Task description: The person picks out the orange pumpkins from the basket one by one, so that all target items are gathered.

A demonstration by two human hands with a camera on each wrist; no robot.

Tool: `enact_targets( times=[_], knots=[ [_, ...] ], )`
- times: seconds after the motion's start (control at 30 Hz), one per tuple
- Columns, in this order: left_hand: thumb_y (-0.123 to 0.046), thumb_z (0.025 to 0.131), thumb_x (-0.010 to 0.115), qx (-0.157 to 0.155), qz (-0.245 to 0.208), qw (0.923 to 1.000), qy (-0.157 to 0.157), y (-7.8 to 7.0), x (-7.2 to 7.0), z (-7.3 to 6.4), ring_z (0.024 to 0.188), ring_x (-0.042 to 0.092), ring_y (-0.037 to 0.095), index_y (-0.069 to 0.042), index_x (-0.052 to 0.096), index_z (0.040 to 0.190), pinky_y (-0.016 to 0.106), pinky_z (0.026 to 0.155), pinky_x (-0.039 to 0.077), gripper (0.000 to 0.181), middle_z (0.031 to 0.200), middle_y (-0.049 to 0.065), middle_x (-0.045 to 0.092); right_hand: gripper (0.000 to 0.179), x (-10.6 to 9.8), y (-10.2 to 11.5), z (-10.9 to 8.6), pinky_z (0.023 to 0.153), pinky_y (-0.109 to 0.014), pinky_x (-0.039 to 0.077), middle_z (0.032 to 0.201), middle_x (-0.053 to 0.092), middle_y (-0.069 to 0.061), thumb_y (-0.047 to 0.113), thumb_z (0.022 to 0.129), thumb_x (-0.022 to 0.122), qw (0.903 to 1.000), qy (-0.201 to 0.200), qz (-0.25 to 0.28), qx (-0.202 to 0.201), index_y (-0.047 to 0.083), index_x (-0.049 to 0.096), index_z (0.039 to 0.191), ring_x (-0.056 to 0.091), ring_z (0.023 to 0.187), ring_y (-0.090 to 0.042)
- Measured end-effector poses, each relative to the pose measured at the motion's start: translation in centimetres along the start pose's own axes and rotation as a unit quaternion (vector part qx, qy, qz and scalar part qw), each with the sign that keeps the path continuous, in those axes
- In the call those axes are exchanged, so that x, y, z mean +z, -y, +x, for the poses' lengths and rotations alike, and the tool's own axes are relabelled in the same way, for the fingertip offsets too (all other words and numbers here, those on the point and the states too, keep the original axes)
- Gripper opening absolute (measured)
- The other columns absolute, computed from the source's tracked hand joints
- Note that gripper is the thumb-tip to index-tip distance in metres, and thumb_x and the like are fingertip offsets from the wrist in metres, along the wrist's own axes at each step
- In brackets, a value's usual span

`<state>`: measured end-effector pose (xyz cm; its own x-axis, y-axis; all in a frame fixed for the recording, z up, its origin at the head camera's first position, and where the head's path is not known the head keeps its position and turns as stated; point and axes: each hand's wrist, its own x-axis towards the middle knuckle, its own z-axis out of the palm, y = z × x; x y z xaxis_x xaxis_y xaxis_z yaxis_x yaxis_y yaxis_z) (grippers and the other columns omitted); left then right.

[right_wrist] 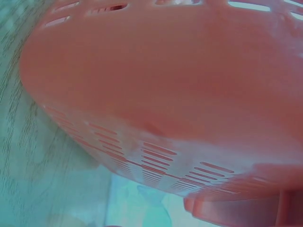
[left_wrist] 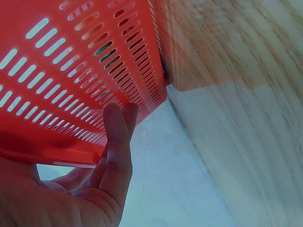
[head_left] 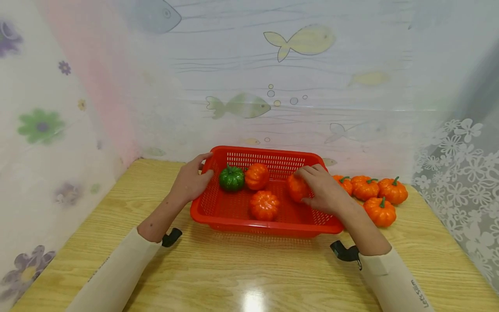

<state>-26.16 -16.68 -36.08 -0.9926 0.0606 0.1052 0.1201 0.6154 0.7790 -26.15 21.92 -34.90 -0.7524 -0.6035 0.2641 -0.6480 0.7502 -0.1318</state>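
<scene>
A red plastic basket (head_left: 257,224) with slotted walls stands on the table. My left hand (head_left: 189,181) grips its left rim, thumb on top; in the left wrist view the fingers (left_wrist: 117,156) lie along the outer wall. Reaching over the right rim, my right hand (head_left: 326,190) holds an orange toy pumpkin (head_left: 297,189) inside the basket and partly covers it. Also in the basket are a green toy pumpkin (head_left: 231,178) at the left, an orange one (head_left: 257,176) beside it and another orange one (head_left: 264,205) near the front wall. Only the basket's outside fills the right wrist view.
Several orange pumpkins, among them a front one (head_left: 380,212) and a far-right one (head_left: 393,190), sit on the wooden table (head_left: 218,273) right of the basket, by my right forearm. A fish-patterned sheet (head_left: 241,65) hangs behind the table.
</scene>
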Motion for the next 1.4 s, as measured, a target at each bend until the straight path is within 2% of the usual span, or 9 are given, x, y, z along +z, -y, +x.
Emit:
enact_targets(
  times=[0.2,0.53,1.0,1.23,1.4],
  knots=[
    [-0.023,0.106,0.051,0.002,-0.001,1.0,-0.002,-0.05,0.02,-0.01,0.089,0.072,0.031,-0.018,0.041,0.164,0.039,0.072,0.064,0.059,0.13,0.021,0.065,0.07,0.05,-0.08,-0.03,0.109,-0.054,0.05,0.135,0.061,-0.016,0.007,0.076,0.092,0.9999,0.002,-0.007,-0.012,-0.001,0.061,0.138,0.056,0.126,-0.037],
    [-0.023,0.106,0.052,0.002,-0.004,1.0,-0.003,-0.14,0.04,0.0,0.091,0.074,0.033,-0.017,0.041,0.164,0.042,0.073,0.065,0.059,0.131,0.021,0.065,0.074,-0.08,0.34,-0.16,0.107,-0.058,0.052,0.141,0.061,-0.017,0.009,0.079,0.092,0.9989,0.035,-0.008,0.03,0.003,0.058,0.144,0.06,0.129,-0.04],
    [-0.024,0.105,0.052,0.007,-0.001,1.0,-0.003,0.01,0.01,-0.06,0.092,0.073,0.033,-0.017,0.041,0.164,0.043,0.075,0.065,0.06,0.131,0.021,0.065,0.07,-0.16,0.31,-0.18,0.11,-0.056,0.049,0.139,0.062,-0.016,0.012,0.08,0.091,0.9995,0.019,-0.003,0.023,0.003,0.057,0.14,0.059,0.129,-0.038],
    [-0.025,0.106,0.052,0.009,0.002,0.9999,-0.005,0.1,0.03,0.04,0.094,0.073,0.033,-0.018,0.041,0.164,0.043,0.076,0.065,0.06,0.133,0.021,0.065,0.074,-0.22,0.12,-0.3,0.108,-0.054,0.052,0.138,0.058,-0.019,0.016,0.08,0.092,0.9997,0.006,-0.016,0.016,-0.003,0.052,0.139,0.059,0.126,-0.037],
    [-0.025,0.105,0.051,0.004,0.0,1.0,-0.002,0.01,0.0,-0.07,0.093,0.073,0.033,-0.018,0.04,0.165,0.043,0.076,0.065,0.061,0.133,0.022,0.065,0.076,-0.56,0.12,-0.46,0.109,-0.054,0.052,0.139,0.056,-0.019,0.017,0.08,0.09,0.9994,0.005,0.018,0.028,-0.003,0.048,0.141,0.058,0.126,-0.036]
  ],
)
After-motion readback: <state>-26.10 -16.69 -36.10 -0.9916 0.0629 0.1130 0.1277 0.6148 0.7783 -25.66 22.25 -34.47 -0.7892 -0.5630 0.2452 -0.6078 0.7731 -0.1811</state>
